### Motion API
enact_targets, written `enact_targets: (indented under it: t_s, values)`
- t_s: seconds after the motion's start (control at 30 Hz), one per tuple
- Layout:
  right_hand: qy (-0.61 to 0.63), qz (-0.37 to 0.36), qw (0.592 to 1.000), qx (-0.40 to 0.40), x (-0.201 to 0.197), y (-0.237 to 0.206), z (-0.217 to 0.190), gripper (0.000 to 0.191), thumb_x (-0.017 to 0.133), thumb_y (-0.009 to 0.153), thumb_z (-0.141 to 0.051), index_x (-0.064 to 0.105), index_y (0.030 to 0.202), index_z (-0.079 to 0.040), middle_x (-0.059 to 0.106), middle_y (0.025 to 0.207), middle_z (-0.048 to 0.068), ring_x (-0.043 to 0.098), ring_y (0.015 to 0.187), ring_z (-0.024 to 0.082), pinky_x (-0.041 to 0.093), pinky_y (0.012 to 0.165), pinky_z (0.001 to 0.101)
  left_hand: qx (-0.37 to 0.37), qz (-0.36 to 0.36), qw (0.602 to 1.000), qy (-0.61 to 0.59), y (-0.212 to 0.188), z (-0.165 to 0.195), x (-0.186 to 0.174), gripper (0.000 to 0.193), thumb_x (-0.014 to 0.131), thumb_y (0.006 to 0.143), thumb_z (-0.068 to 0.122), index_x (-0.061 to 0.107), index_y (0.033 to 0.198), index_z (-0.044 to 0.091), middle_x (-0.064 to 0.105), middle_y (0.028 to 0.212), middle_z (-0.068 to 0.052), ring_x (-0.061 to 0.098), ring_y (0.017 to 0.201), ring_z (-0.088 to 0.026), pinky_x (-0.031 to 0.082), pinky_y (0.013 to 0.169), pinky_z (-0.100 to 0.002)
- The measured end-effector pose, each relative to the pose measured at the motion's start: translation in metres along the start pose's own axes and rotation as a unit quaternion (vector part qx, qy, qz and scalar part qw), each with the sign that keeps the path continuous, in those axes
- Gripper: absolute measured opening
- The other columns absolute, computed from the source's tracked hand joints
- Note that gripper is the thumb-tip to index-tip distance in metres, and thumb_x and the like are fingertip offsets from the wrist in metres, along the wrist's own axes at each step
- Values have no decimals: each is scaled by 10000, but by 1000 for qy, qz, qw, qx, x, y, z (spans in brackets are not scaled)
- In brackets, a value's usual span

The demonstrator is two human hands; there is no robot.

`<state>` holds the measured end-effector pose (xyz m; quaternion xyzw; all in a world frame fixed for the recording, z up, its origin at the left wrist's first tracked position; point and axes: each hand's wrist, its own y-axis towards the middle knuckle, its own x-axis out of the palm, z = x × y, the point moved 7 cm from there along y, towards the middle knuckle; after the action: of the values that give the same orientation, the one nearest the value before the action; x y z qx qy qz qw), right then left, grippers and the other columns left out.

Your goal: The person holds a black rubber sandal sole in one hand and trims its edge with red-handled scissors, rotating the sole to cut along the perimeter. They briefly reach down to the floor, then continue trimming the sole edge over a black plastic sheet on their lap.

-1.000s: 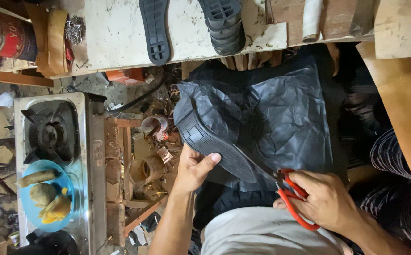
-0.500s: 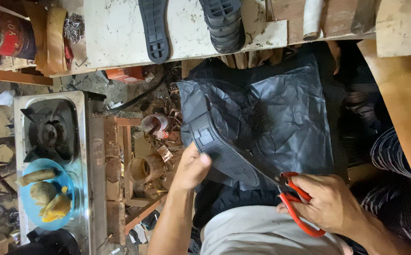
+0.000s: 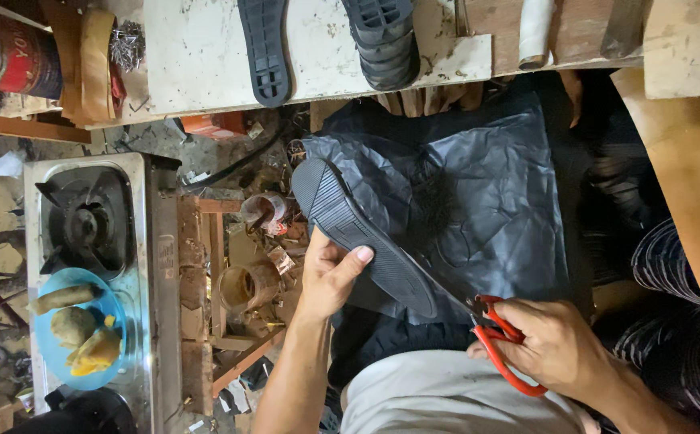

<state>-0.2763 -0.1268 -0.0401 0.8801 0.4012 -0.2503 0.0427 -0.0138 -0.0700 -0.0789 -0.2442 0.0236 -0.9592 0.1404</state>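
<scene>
Sole (image 3: pixel 366 241), a black rubber piece with a ribbed tread, lies tilted over the lap, heel end toward the body and toe end pointing up and away. Left hand (image 3: pixel 330 277) is closed around its near left edge, thumb on the tread and fingers curled under, so the piece is pinched and steadied. Right hand (image 3: pixel 559 350) is closed through the red handles of the scissors (image 3: pixel 499 341); the blades meet the sole's near right edge, and whether they are parted or closed cannot be told, since the rubber hides them. To do this trimming well, judged from the grip shown: keep the left thumb clear of the cut line, hold the sole taut, feed it into the blades by turning the sole rather than twisting the wrist, and take short bites that follow the edge curve. A dark plastic sheet (image 3: pixel 487 193) spreads under the work, with a tuft of fine black trimmings near its middle. Left of the hands stand a wooden rack (image 3: pixel 205 265) with small tins (image 3: pixel 249 285), then a steel gas stove (image 3: pixel 93 217) with a blue plate (image 3: pixel 113 305) of food on its near end. Farther off, a worn white bench (image 3: pixel 197 56) carries a second sole (image 3: pixel 263 48), a stack of soles (image 3: pixel 382 40), a red can (image 3: pixel 20 56) and a white roll (image 3: pixel 535 32).
</scene>
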Motion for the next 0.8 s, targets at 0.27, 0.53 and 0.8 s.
enact_targets:
  t_s: [0.27, 0.53, 0.8]
  values:
    - [-22, -40, 998, 42, 2, 6, -3, 517, 968, 585, -361, 728, 922, -50, 634, 634, 76, 595, 451, 202, 496, 442, 348, -32, -25, 999, 35, -4, -12, 6, 542, 703, 940, -10, 501, 1441, 35, 648, 1340, -79, 608, 1252, -196, 480, 1101, -367]
    - [-21, -24, 998, 50, 10, 0, 9, 488, 960, 612, -337, 704, 895, -31, 642, 597, 95, 627, 453, 219, 507, 469, 357, -55, -45, 997, -25, -7, -32, 8, 507, 686, 960, -44, 516, 1432, 32, 653, 1316, -78, 617, 1217, -184, 490, 1078, -358]
    - [103, -48, 990, 89, 25, -9, 22, 251, 797, 781, -189, 685, 921, -12, 808, 699, 53, 811, 677, 169, 623, 573, 295, -51, -31, 989, -137, -5, -49, 11, 473, 688, 954, -31, 526, 1390, 52, 669, 1254, -79, 648, 1148, -193, 517, 1027, -379]
